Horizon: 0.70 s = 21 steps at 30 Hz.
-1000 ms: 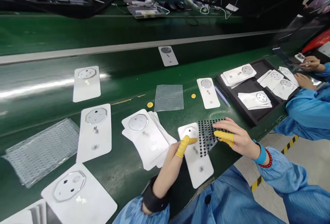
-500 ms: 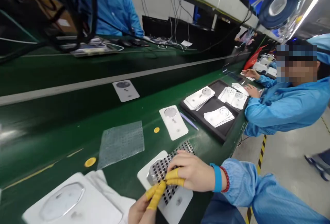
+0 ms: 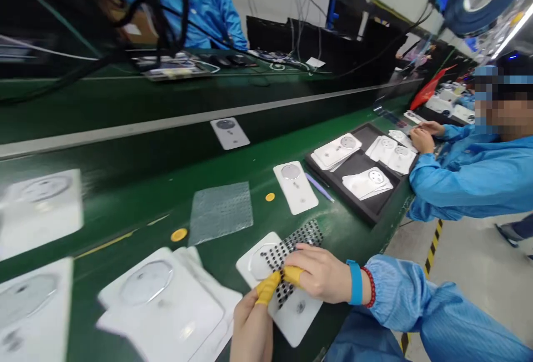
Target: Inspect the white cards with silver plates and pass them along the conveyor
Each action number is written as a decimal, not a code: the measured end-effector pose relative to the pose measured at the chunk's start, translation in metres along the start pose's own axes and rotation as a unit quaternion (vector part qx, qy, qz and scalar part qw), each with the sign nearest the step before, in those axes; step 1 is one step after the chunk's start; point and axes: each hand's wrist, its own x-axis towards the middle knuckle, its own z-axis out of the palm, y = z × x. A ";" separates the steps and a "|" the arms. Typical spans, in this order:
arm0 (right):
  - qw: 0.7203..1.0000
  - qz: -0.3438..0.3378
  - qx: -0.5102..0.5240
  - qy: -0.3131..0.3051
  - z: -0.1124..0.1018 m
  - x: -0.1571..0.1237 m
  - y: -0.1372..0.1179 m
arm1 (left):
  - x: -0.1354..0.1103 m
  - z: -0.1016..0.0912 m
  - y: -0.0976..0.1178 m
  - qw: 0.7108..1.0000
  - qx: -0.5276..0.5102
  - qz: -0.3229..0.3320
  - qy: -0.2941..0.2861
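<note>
Dotted sheet (image 3: 295, 241), clear with black dots, lies over a white panel (image 3: 293, 322) at the near edge of the tabletop (image 3: 250, 165); whether it rests flat on the panel I cannot tell. Its long axis runs from lower left to upper right, crossing the panel's own, which slants from upper left to lower right. The right hand (image 3: 314, 274) covers more of it, reaching in from the right, fingers clamped on it. The left hand (image 3: 252, 326) meets it only at the lower left, yellow-capped fingertips pinched together on it, just beside the right's; whether one dot is between them is too small to tell. To the left lies a stack of panels (image 3: 166, 301); farther out, a single loose panel (image 3: 300, 194), purple tweezers (image 3: 320, 187) and a black tray (image 3: 366, 212).
</note>
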 end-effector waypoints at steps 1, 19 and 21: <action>1.000 0.002 0.005 0.027 0.001 -0.001 -0.002 | -0.001 0.001 -0.001 1.000 -0.006 -0.008 0.010; 0.956 0.107 0.270 0.041 -0.002 -0.006 0.036 | -0.011 -0.009 0.019 0.999 0.021 -0.023 -0.024; 0.939 0.147 0.307 0.046 -0.010 -0.004 0.047 | -0.021 -0.020 0.026 0.999 0.033 0.007 0.004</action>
